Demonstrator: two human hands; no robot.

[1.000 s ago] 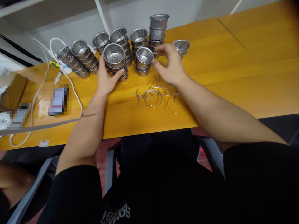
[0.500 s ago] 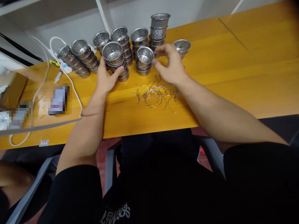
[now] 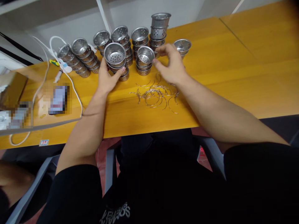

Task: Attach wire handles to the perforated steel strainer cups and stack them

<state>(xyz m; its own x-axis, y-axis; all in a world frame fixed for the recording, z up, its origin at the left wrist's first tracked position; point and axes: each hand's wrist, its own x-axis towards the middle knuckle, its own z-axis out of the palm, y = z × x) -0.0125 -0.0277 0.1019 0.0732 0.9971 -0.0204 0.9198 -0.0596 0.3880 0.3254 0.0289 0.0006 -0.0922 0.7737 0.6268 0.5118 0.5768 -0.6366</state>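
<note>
My left hand grips a stack of perforated metal cups near the back of the yellow table, thumb on its right side. My right hand touches the rim of a shorter cup stack with its thumb, fingers curled above. A loose pile of thin wire rings lies on the table just in front of my right hand. Further cup stacks stand behind, and a single cup sits to the right of my right hand.
Leaning rows of cups lie at the back left beside a white power strip and cable. A blurred phone and a cardboard box sit at the left. A grey chair frame shows below the table edge.
My left hand tilted the gripped cup stack a little left and brought it back upright. My right hand stays at the shorter stack.
</note>
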